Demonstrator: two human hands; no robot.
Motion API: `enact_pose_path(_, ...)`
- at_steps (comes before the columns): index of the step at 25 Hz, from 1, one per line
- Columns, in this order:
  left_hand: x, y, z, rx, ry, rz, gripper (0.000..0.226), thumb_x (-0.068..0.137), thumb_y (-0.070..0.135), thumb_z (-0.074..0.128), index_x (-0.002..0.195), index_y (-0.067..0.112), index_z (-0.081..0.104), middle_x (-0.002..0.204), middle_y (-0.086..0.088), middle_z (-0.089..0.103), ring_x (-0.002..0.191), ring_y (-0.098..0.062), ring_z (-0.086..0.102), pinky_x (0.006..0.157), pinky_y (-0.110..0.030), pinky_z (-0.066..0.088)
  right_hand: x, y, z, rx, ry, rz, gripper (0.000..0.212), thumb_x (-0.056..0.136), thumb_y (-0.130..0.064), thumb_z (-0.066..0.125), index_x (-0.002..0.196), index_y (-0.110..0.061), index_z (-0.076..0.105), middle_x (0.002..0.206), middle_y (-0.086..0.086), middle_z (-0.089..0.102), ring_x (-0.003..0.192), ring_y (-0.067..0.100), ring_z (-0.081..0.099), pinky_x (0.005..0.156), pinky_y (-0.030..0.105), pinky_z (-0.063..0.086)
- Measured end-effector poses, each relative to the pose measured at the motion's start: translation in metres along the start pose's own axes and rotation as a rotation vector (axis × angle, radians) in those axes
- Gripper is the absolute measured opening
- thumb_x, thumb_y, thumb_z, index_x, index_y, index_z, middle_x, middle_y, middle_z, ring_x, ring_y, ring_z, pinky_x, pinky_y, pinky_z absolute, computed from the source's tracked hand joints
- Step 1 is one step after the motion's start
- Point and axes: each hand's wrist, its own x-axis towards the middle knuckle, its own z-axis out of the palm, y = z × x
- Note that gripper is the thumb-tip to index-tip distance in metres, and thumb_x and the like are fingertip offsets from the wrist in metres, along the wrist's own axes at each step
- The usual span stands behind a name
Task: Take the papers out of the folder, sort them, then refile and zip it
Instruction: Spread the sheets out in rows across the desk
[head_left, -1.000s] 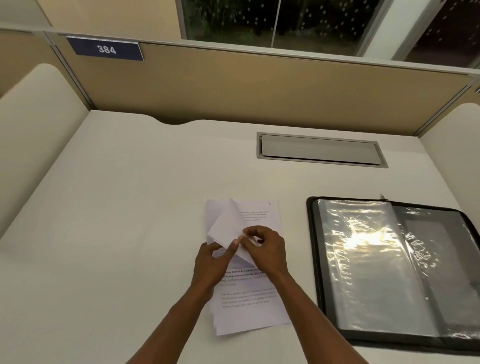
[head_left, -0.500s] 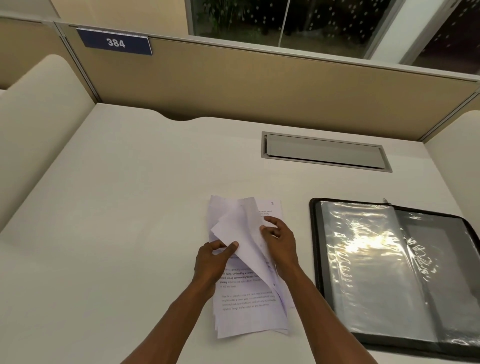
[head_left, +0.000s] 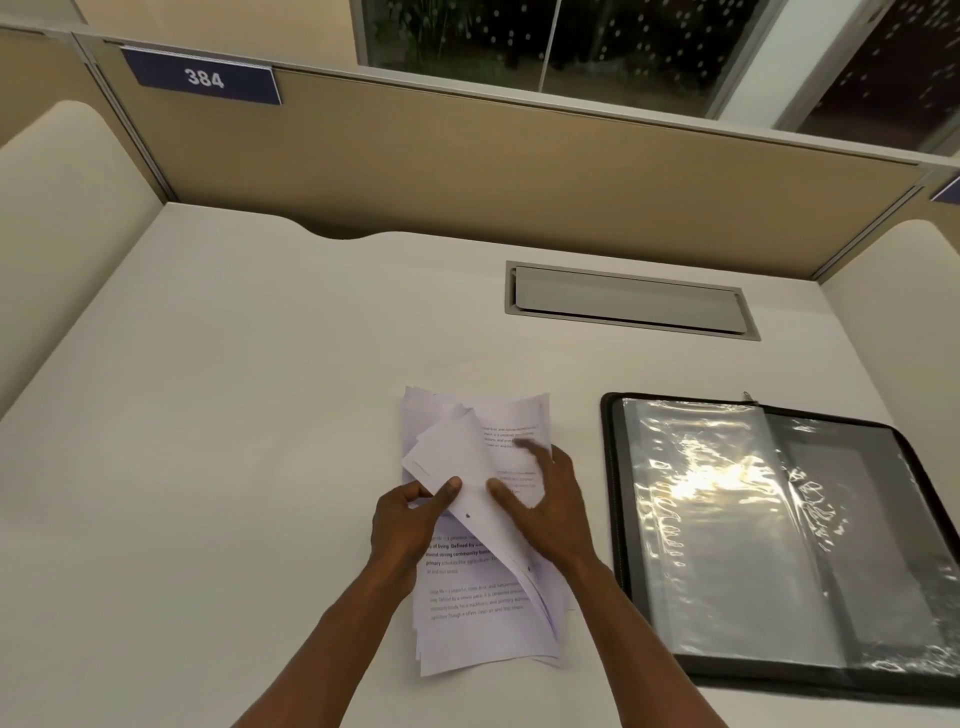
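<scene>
A loose stack of printed white papers (head_left: 483, 618) lies on the desk's middle. Its top sheets (head_left: 457, 447) are lifted and folded over toward the left. My left hand (head_left: 410, 525) pinches the folded sheets between thumb and fingers at their lower edge. My right hand (head_left: 550, 504) lies with spread fingers on the page beneath, at the stack's right side. The black zip folder (head_left: 613, 499) lies open to the right, its glossy clear plastic sleeves (head_left: 727, 525) showing with no paper visible in them. Both hands are apart from the folder.
The white desk (head_left: 234, 441) has a grey cable hatch (head_left: 628, 301) behind the papers. A beige partition (head_left: 519, 171) with a blue sign 384 (head_left: 202, 78) closes the back. Cream side panels stand at left and right.
The folded sheets have been turned further left. My right hand let go of them and now lies spread on the page below. The camera tilted a little.
</scene>
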Motion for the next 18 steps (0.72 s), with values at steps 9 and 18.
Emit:
enact_pose_path(9, -0.003, 0.0, 0.001, -0.032, 0.02, 0.003, 0.029, 0.076, 0.037, 0.085, 0.093, 0.015, 0.076, 0.085, 0.001, 0.077, 0.084, -0.022, 0.073, 0.079, -0.038, 0.06, -0.001, -0.005, 0.002, 0.13, 0.067, 0.117, 0.019, 0.088, -0.041, 0.073, 0.104, -0.031, 0.067, 0.119, -0.009, 0.056, 0.116, 0.015, 0.058, 0.08, 0.002, 0.039)
enact_pose_path(18, -0.003, 0.002, 0.004, -0.003, 0.018, -0.002, 0.034, 0.079, 0.051, 0.077, 0.091, 0.019, 0.077, 0.09, 0.001, 0.077, 0.086, -0.021, 0.074, 0.083, -0.042, 0.061, -0.004, -0.007, -0.004, 0.202, 0.033, 0.07, 0.037, 0.099, -0.032, 0.062, 0.135, -0.035, 0.055, 0.123, -0.012, 0.067, 0.108, 0.011, 0.068, 0.089, 0.028, 0.058)
